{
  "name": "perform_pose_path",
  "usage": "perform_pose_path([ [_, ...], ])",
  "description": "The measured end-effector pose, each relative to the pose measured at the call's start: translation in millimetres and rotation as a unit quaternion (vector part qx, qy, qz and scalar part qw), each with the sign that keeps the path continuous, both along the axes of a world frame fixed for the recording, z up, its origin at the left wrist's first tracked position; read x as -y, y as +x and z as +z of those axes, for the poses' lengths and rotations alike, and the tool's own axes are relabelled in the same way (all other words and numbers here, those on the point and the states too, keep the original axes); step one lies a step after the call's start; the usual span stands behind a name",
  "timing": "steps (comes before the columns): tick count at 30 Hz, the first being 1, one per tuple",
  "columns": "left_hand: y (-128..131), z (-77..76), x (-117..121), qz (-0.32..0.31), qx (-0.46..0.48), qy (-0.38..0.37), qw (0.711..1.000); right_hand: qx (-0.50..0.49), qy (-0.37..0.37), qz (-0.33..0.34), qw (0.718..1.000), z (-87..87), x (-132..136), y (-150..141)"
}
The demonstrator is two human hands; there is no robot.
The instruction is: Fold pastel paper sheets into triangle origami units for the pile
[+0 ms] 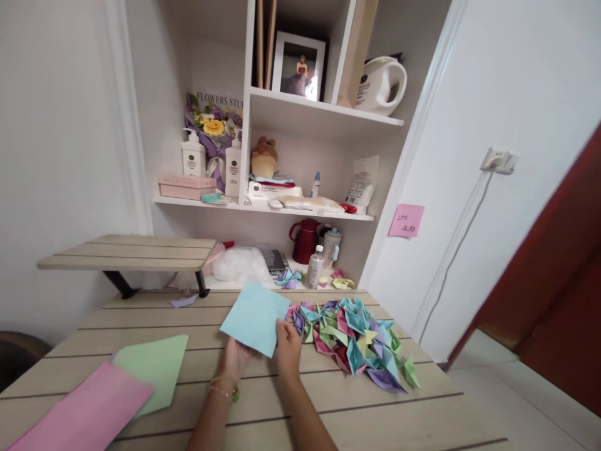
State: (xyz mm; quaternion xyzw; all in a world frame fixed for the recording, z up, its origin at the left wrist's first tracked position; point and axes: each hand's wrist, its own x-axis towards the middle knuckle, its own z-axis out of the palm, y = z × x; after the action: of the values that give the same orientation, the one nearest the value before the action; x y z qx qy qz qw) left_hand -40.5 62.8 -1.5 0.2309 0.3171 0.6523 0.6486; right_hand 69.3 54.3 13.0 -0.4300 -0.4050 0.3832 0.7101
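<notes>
A flat square of light blue paper (256,316) is held up over the table, tilted towards me. My left hand (237,358) grips it from below at the near left edge, its fingers mostly behind the sheet. At the right edge, my right hand (288,346) pinches the paper between thumb and fingers. Just right of it lies a heap of folded paper boats (354,338) in blue, pink, green, purple and yellow. To the left, pink paper sheets (84,410) overlap green paper (157,369) on the tabletop.
The slatted wooden table (253,419) carries a small raised shelf (131,250) at the back left. A purple folded paper (184,301) lies below it. Behind, the white shelving (323,106) holds a clear bottle (315,268), a red jug (305,243) and a plastic bag (241,265).
</notes>
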Motion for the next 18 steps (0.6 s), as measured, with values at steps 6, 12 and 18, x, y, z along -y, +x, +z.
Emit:
perform_pose_path([
  [6, -4.5, 12.3, 5.7, -0.007, 0.027, -0.008, 1.0, -0.022, -0.007, 0.069, 0.997, -25.9, -14.8, 31.8],
  [12, -2.0, 10.3, 7.2, 0.019, -0.094, 0.006, 0.995, -0.114, -0.029, 0.068, 0.991, -34.7, -22.5, 34.7],
  [18, 2.8, 10.9, 8.0, 0.028, -0.145, -0.008, 0.989, -0.103, -0.025, 0.093, 0.99, -34.4, -24.1, 35.6],
])
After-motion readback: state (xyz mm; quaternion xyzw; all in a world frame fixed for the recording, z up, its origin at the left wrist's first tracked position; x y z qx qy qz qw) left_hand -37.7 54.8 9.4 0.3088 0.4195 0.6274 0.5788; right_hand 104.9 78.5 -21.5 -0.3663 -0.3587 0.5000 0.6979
